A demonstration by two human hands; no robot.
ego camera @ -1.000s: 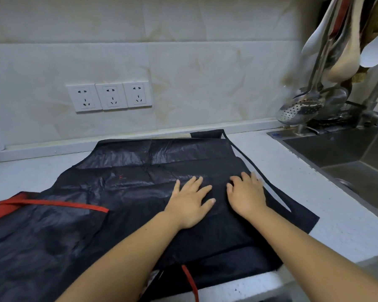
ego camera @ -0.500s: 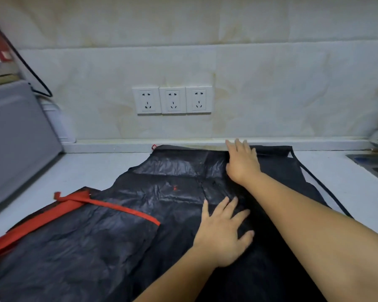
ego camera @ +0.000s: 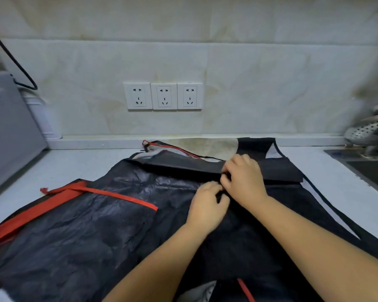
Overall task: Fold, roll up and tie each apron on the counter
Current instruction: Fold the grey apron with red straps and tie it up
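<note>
A black apron [ego camera: 109,216] lies spread over the white counter [ego camera: 70,164], with red straps [ego camera: 79,190] crossing its left part. Its far edge is turned over toward me into a narrow folded band [ego camera: 183,167]. My right hand [ego camera: 243,177] grips this band near its middle, fingers curled over the fold. Just below and to the left, my left hand [ego camera: 207,203] pinches the cloth beside it with curled fingers. A thin black tie [ego camera: 327,201] runs along the apron's right side. A red-edged layer [ego camera: 172,147] shows behind the fold.
Three white wall sockets [ego camera: 163,95] sit on the tiled wall. A grey appliance [ego camera: 7,129] with a black cable stands at the left. A steel sink [ego camera: 371,168] and a perforated ladle [ego camera: 366,131] are at the right.
The apron's far edge has been turned over toward me into a band. My right hand came back from the far edge, and my left hand went from flat to curled on the cloth.
</note>
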